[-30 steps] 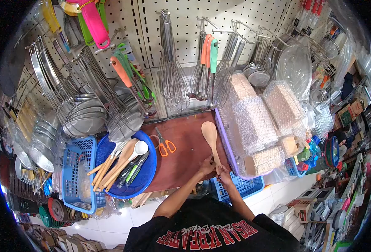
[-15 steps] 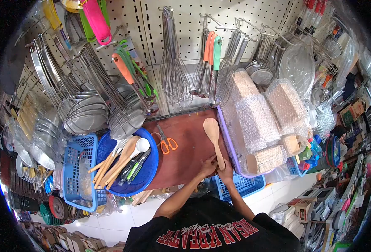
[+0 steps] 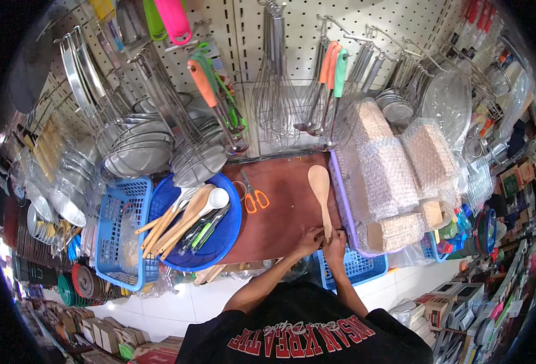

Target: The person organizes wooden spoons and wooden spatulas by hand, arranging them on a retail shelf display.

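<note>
A wooden spoon [image 3: 319,188] lies on the brown tabletop [image 3: 274,233], its bowl pointing away from me and its handle toward me. My left hand [image 3: 310,241] closes on the handle's near end from the left. On the other side, my right hand [image 3: 335,244] has its fingers curled around the same end. The very tip of the handle is hidden by my fingers. Scissors with orange handles [image 3: 257,201] rest to the left of the spoon. Farther left, a blue round basin [image 3: 231,242] holds several wooden-handled utensils [image 3: 186,221].
Bubble-wrapped boxes [image 3: 383,176] fill a purple-rimmed tray [image 3: 342,209] close on the right. A blue basket [image 3: 356,270] sits below the front edge. Another blue basket [image 3: 119,227] stands left of the basin. Whisks [image 3: 274,103] and strainers [image 3: 140,145] hang at the back.
The view has shifted, so the whole scene sits farther right in it. My hands stay at the spoon's handle, with the fingers moved slightly; the spoon remains on the tabletop.
</note>
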